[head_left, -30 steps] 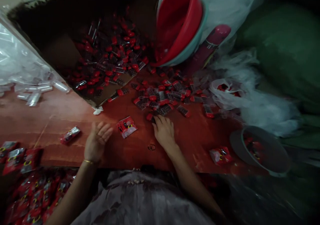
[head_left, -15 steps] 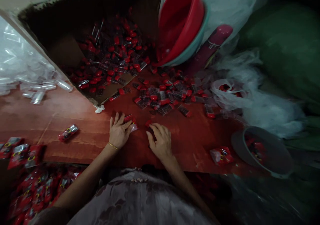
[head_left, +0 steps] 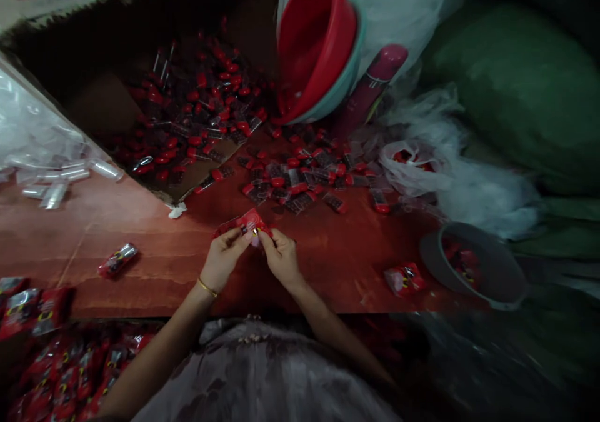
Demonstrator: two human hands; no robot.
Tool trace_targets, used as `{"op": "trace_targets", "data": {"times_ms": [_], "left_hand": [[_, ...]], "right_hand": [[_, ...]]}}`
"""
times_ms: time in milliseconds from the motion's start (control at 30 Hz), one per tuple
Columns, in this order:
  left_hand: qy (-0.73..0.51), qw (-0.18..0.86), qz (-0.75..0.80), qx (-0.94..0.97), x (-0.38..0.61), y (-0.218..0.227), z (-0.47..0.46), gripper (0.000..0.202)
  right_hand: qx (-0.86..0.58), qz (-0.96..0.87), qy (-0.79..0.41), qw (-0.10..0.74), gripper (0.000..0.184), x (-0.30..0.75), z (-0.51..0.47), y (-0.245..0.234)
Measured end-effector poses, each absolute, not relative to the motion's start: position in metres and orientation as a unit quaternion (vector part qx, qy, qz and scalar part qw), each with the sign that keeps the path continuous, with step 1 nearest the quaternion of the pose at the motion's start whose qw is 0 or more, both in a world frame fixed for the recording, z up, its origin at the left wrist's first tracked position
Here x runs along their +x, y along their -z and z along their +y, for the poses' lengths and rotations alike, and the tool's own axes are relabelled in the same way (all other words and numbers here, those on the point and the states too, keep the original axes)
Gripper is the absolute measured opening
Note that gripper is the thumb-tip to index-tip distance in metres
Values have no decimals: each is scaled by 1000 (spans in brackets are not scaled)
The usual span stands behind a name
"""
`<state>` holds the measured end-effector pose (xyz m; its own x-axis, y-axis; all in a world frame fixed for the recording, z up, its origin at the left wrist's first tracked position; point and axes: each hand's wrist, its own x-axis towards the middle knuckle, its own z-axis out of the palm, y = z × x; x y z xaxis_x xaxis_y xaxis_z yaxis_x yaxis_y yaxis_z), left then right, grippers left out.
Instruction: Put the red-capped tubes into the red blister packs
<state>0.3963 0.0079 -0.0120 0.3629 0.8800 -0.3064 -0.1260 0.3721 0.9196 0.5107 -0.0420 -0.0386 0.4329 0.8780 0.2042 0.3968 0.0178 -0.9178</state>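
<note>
My left hand and my right hand meet above the red wooden table, both pinching a small red printed packet held between them. The right hand's fingers are curled; whether they also hold one of the small items is hidden. Just beyond the hands lies a heap of small red-capped items in clear sleeves. A gold bangle sits on my left wrist.
An open cardboard box full of the same items lies at the back left. Red and teal basins lean behind. A grey bowl, loose red packets, clear tubes, plastic bags and a packet pile surround.
My left hand reached right to the red packet on the table and lifted it. My right hand drew back from the heap and joined it at the packet.
</note>
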Motion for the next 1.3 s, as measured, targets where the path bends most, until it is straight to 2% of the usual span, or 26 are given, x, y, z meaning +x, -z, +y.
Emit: {"op": "trace_targets", "data": {"times_ms": [200, 367, 433, 533, 600, 833, 933, 1000, 1167, 1300], "left_hand": [[-380, 743, 464, 296, 402, 26, -5, 33], [-359, 753, 486, 262, 389, 23, -5, 34], [-367, 742, 496, 262, 386, 19, 2, 33], [-358, 747, 508, 233, 385, 15, 14, 35], [-340, 761, 508, 216, 388, 14, 20, 36], [-328, 766, 509, 216, 395, 16, 24, 39], [-329, 765, 508, 220, 396, 14, 23, 41], [-325, 770, 502, 224, 396, 12, 22, 40], [-307, 784, 488, 230, 400, 8, 15, 39], [-295, 780, 487, 260, 404, 7, 8, 38]], "right_hand": [[-668, -517, -186, 501, 39, 500, -51, 45], [-652, -584, -179, 449, 30, 507, -57, 40], [-678, -605, -121, 400, 27, 519, -60, 37], [-761, -591, -33, 265, 40, 541, -65, 38], [-789, -583, -14, 195, 40, 551, -69, 44], [-766, -623, 10, 156, 44, 550, -76, 61], [-752, -637, 18, 166, 37, 552, -76, 64], [-744, -633, 8, 215, 34, 555, -79, 63], [-695, -589, -140, 387, 30, 555, -99, 44], [-672, -572, -210, 420, 26, 548, -108, 26]]}}
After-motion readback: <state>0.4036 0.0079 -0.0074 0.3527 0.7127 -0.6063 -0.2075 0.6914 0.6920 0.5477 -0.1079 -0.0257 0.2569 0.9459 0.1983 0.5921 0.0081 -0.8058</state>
